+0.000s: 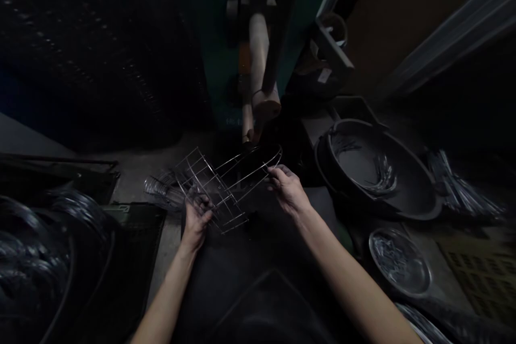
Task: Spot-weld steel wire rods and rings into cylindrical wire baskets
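Observation:
I hold a small wire rack point(226, 185) made of thin metal rods with curved ends, in the middle of the head view. My left hand point(196, 219) grips its lower left part, fingers curled round the wires. My right hand point(287, 189) pinches the curved end wire on the right. The rack sits just under the lower end of a machine's vertical arm point(260, 64), whose tip point(248, 134) is right above the wires.
A large dark round basin point(403, 193) with loose wires stands at right. A smaller metal dish point(399, 263) of small parts lies below it. Wire bundles point(459, 188) lie far right. Dark wire coils point(36, 258) fill the lower left.

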Available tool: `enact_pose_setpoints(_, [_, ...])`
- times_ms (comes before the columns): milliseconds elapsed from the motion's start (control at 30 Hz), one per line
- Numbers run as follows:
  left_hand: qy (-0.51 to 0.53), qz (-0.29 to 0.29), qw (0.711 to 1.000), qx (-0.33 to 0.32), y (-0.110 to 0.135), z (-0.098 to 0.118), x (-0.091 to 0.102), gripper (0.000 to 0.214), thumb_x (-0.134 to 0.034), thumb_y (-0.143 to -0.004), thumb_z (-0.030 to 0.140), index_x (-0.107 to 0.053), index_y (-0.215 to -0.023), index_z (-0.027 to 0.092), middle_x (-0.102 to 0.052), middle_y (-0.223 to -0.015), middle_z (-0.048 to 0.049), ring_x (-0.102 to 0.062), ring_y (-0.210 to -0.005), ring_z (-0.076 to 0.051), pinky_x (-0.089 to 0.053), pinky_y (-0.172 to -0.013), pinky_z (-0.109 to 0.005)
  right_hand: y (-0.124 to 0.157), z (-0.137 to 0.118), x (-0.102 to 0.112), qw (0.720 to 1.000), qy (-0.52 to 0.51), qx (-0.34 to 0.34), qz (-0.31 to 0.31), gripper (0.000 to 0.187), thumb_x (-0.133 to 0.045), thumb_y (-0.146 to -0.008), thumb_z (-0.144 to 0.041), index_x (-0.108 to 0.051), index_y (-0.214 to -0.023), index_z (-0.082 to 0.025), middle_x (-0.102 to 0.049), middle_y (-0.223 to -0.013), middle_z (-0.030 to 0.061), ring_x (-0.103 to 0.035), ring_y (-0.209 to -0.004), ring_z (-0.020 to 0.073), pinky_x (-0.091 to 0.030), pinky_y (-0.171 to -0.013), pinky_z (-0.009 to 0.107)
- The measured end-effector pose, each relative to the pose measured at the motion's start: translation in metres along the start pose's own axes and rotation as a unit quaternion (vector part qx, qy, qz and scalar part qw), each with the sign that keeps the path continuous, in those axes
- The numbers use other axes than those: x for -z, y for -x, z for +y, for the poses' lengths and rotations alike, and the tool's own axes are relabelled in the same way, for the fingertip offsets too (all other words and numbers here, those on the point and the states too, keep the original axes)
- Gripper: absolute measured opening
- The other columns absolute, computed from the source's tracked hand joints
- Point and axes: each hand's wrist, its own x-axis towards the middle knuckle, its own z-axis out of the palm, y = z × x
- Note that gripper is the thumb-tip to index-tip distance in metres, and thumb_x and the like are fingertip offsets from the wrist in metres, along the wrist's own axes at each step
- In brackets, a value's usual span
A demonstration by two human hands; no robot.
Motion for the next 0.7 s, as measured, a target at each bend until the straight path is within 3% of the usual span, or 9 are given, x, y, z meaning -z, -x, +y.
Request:
enact_pose_setpoints(100, [-0.020,-0.005,1.000,-0.020,0.004,-0.009,-0.001,0.083,-0.091,-0.048,0.031,-0.051,-0.121,0.032,-0.055,-0.095,0.0016,-0.055,-0.080,-0.011,-0.049,-0.071,-0.022,0.001,0.008,0.016,1.000,0.011,0.003,0.019,0.022,-0.074,-0.056,-0.023,-0.054,-0.066,-0.019,-0.059,-0.061,-0.0052,-0.053,-0.048,0.0058,-0.038,-0.039,0.014])
enact_pose_setpoints(267, [-0.034,-0.023,0.999,0.010,0.008,-0.024,-0.009,0.081,-0.091,-0.047,0.037,-0.051,-0.117,0.031,-0.054,-0.097,0.0022,-0.055,-0.080,-0.011,-0.047,-0.072,-0.022,0.001,0.011,0.036,0.998,-0.016,0.032,0.053,0.013,-0.064,-0.061,-0.011,-0.054,-0.067,-0.017,-0.069,-0.073,0.0014,-0.063,-0.057,0.0089,-0.042,-0.044,0.014])
enact_pose_setpoints(433, [-0.040,-0.031,0.998,0.031,0.009,-0.032,-0.016,0.079,-0.090,-0.049,0.032,-0.051,-0.117,0.032,-0.055,-0.099,0.0029,-0.057,-0.083,-0.010,-0.048,-0.076,-0.023,0.006,0.008,0.053,0.997,-0.059,0.023,0.049,0.018,-0.065,-0.065,-0.008,-0.050,-0.065,-0.018,-0.067,-0.063,0.0003,-0.068,-0.064,0.0127,-0.047,-0.048,0.015])
enact_pose_setpoints(600, [-0.041,-0.012,0.998,0.035,0.012,-0.034,-0.018,0.078,-0.088,-0.054,0.036,-0.049,-0.122,0.035,-0.055,-0.098,0.0033,-0.058,-0.081,-0.011,-0.053,-0.080,-0.030,0.010,0.009,0.062,0.996,-0.088,0.027,-0.011,0.029,-0.083,-0.060,-0.022,-0.057,-0.073,-0.018,-0.069,-0.070,0.0009,-0.069,-0.068,0.0135,-0.054,-0.060,0.020])
enact_pose_setpoints(700, [-0.026,-0.021,0.998,0.046,0.013,-0.030,-0.021,0.074,-0.087,-0.056,0.037,-0.051,-0.121,0.037,-0.056,-0.097,0.0040,-0.059,-0.079,-0.010,-0.054,-0.085,-0.035,0.010,0.012,0.069,0.998,-0.048,0.035,-0.007,0.036,-0.086,-0.055,-0.035,-0.060,-0.073,-0.018,-0.069,-0.069,0.0011,-0.067,-0.060,0.0132,-0.052,-0.054,0.021])
